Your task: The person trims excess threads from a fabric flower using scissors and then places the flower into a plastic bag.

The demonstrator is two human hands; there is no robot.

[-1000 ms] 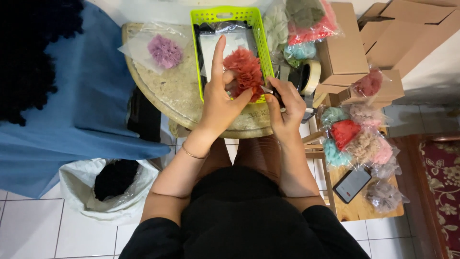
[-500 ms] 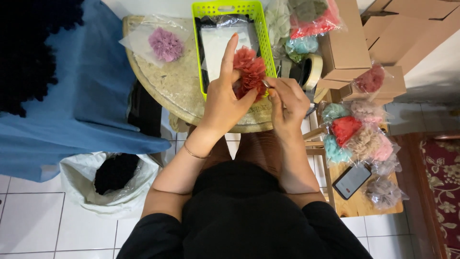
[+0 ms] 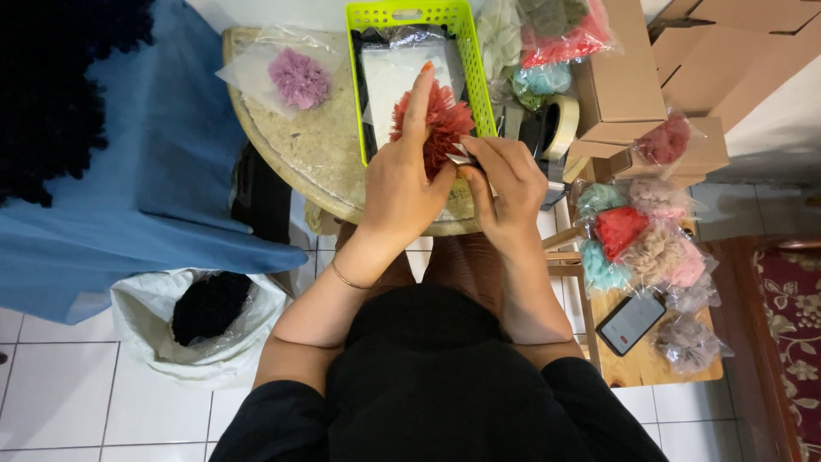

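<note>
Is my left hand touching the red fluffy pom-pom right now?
Touching. The head view shows the left hand wrapped around the red pom-pom, fingers pressed against it.

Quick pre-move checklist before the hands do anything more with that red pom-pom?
1. Left hand has a grip on the red pom-pom: ok.
2. Right hand at the pom-pom's lower edge, pinching a small pale item: ok; what the item is: cannot tell.
3. Pom-pom held over the green basket: ok.
4. Basket sits fully on the round table: ok.
5. Tape roll close to the right hand: ok.
</note>
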